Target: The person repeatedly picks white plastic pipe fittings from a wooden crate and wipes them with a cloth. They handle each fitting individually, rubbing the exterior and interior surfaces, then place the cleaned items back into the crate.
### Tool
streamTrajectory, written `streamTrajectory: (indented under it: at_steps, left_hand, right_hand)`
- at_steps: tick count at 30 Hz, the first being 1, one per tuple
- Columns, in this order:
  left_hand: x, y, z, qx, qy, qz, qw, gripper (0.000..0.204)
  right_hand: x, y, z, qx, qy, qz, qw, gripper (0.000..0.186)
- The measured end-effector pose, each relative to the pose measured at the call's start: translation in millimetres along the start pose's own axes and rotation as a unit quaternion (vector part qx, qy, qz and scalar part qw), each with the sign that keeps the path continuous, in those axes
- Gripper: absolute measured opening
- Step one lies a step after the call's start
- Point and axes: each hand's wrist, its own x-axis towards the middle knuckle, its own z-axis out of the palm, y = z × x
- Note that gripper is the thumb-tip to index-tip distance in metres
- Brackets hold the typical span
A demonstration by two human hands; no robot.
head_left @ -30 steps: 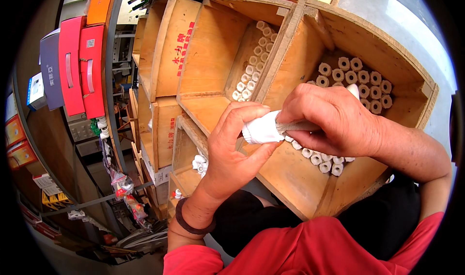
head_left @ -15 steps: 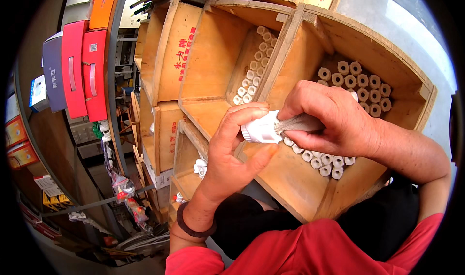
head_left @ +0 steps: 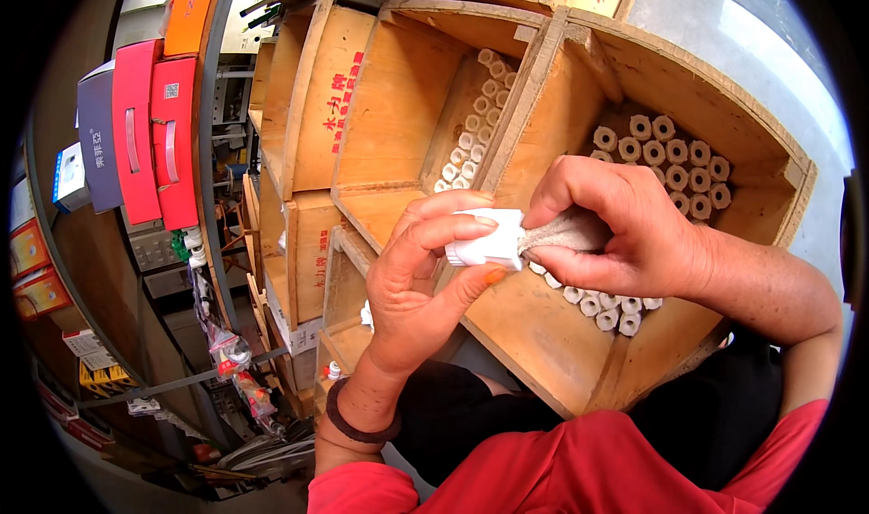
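Between the fingers and thumb of my left hand (head_left: 421, 265) is a white ribbed plastic fitting (head_left: 487, 242), lying on its side. My right hand (head_left: 625, 220) pinches a greyish cloth (head_left: 579, 232), and its narrowed end meets the fitting's right opening. How far the cloth goes inside is hidden. Both hands hover over a wooden box. In its far part stand rows of white nut-shaped fittings with round holes (head_left: 677, 152). More white fittings (head_left: 608, 310) lie below my right hand, partly covered by it.
A second wooden compartment (head_left: 398, 89) to the left holds several white fittings (head_left: 475, 138). Further left are stacked wooden boxes (head_left: 317, 134) and shelving with red cartons (head_left: 172, 143) and an orange carton (head_left: 192, 12). A clear-sided bin (head_left: 348, 288) stands near my left wrist.
My left hand has shifted slightly left and its fingers have moved around the fitting, which has turned in the grip. The right hand keeps pinching the cloth in nearly the same place.
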Motion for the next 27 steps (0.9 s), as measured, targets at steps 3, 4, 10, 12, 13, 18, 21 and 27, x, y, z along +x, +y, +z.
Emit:
streamTrajectory:
  at_steps: [3,4,10,12,13,18,21,27]
  left_hand:
    - [0.0,0.8,-1.2,0.095,0.012,0.044,0.994,0.042]
    - [1.0,1.5,0.0,0.113,0.018,0.060,0.992,0.042]
    - [0.8,5.8,2.2,0.173,0.033,0.102,0.979,0.042]
    - [1.2,5.6,0.1,0.200,0.031,0.115,0.973,0.043]
    - [2.1,3.6,-1.9,0.219,0.028,0.122,0.968,0.044]
    - [8.3,-2.3,-5.1,0.019,0.101,0.048,0.994,0.043]
    - [8.0,-6.8,-6.1,-0.096,0.076,-0.012,0.992,0.043]
    - [8.4,-8.2,2.5,-0.198,0.047,-0.106,0.973,0.050]
  right_hand:
    - [1.2,-3.4,-0.2,0.042,0.008,0.052,0.998,0.023]
    - [1.6,-4.5,-0.4,0.055,0.013,0.068,0.996,0.023]
    - [8.1,-13.8,-5.9,0.261,-0.025,0.273,0.926,0.020]
    - [6.9,-8.2,-4.0,0.237,-0.022,0.252,0.938,0.020]
    - [6.3,-6.0,-4.2,0.225,-0.019,0.242,0.944,0.021]
    - [10.2,-4.4,-14.7,0.028,0.015,0.174,0.984,0.020]
    - [10.0,-2.1,-14.0,0.031,0.046,0.122,0.991,0.021]
    - [8.5,3.3,-5.7,0.044,0.074,0.005,0.996,0.026]
